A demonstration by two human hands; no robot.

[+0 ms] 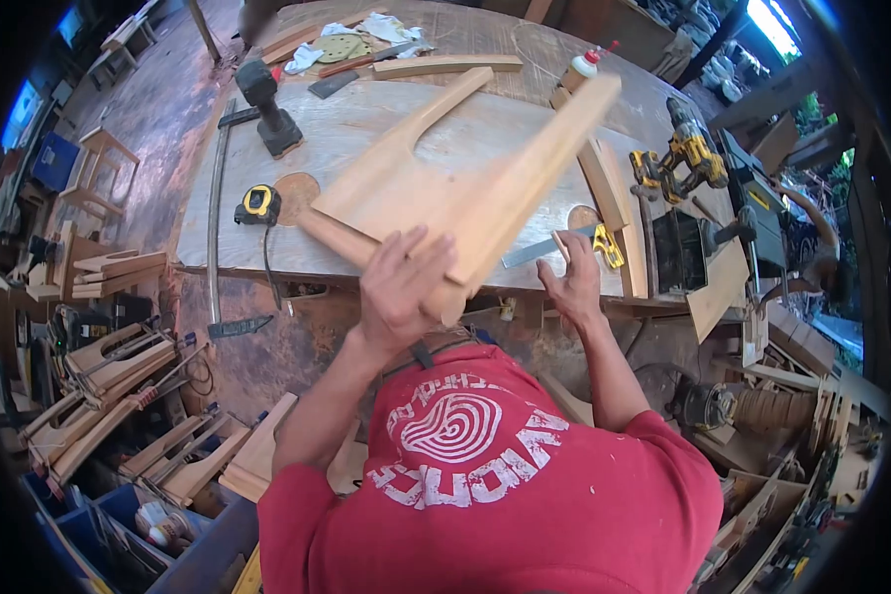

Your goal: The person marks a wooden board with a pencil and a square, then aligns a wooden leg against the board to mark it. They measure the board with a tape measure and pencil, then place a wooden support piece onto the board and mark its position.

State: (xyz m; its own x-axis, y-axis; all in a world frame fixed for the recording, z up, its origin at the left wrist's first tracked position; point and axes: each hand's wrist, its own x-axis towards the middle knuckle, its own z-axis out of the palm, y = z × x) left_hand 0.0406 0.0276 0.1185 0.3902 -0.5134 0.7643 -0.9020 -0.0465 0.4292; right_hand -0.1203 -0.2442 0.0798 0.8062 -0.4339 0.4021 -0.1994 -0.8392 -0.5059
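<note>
right now the left hand (398,287) is clamped on the near end of a big wooden piece (445,188), with the fingers laid over the top of the wood and the thumb tucked below. the wooden piece is lifted and tilted over the workbench (366,119), and only its far parts look close to the top. its long side runs away from the left hand, up and to the right, and its far tip ends near a glue bottle (581,69). a thinner arm of the same piece goes straight away from the person. the right hand (574,280) is just beside it, low at the near edge of the workbench, and it does not touch the wood. its fingertips are on the end of a metal ruler (537,250) that lies flat there, but i cannot tell if they pinch it or only rest on it. so the left hand is the one on the wood, and the right hand is near but apart. a yellow tape measure (257,205) sits to the left, a black power tool (267,104) stands farther back, and a yellow drill (678,158) lies off to the right.
</note>
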